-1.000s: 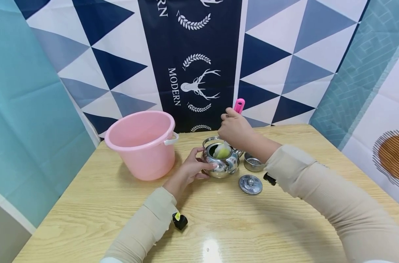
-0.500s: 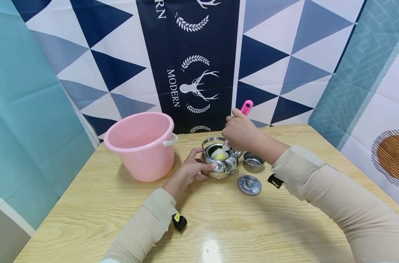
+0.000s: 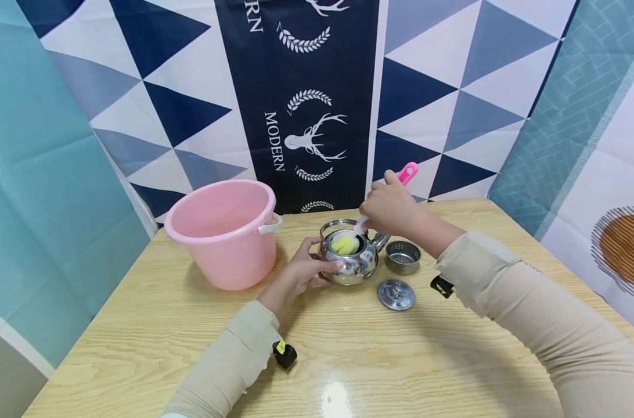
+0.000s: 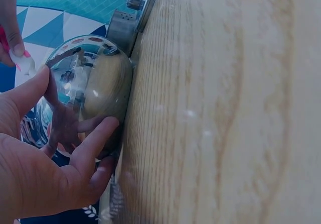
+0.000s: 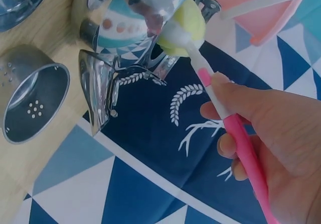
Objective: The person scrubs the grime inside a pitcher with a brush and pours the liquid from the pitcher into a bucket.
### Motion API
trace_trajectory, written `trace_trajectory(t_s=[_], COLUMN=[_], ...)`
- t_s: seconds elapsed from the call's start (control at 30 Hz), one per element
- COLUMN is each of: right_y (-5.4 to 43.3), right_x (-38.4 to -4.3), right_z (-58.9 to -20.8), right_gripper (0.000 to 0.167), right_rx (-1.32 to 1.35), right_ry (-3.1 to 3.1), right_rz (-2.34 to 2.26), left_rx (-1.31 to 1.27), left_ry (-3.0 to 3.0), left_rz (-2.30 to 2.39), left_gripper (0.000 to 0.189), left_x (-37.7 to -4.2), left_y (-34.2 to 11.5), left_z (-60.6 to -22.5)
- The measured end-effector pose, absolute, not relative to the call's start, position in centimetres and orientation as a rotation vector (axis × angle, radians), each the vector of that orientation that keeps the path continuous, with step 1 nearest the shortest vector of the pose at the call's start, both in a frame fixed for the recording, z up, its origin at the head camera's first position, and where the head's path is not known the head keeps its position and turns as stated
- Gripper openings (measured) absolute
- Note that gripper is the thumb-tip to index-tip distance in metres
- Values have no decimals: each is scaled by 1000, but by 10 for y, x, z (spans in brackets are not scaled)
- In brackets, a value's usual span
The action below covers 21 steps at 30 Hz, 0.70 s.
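A shiny steel teapot stands on the wooden table, its top uncovered and its hoop handle raised at the back. My left hand grips its round belly from the left; in the left wrist view the thumb and fingers spread over the curved metal. A cleaning brush with a pink handle and white neck is in my right hand, fingers curled round the handle. The yellow-and-white sponge head sits in the teapot's mouth, tilted. How deep it reaches is hidden.
Right of the teapot stands a perforated steel strainer. The round metal lid lies in front of it, knob up. A pink bucket with a white handle stands at the left. A patterned cloth backdrop rises behind the table.
The brush handle has tipped to the right with my right hand, and its sponge head has shifted left inside the teapot's mouth. My left hand keeps its grip on the teapot.
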State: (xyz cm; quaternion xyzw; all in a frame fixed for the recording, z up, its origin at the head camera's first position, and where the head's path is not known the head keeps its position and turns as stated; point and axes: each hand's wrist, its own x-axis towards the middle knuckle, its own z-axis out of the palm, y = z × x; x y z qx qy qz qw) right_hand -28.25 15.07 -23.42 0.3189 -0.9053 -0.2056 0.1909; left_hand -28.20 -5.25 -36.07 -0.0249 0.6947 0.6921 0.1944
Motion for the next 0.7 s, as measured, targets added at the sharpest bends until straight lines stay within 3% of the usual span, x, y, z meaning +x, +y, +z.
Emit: trace_trajectory(t_s=[0.7], right_y=[164], right_x=[-273], right_z=[-209], right_gripper=[31], right_rx=[873], right_ry=[-2465], right_rz=[-675], left_rx=[-82], left_ry=[1953], left_rz=[1937], left_gripper=[82], left_x=[-281], left_y=[-53], left_z=[-360])
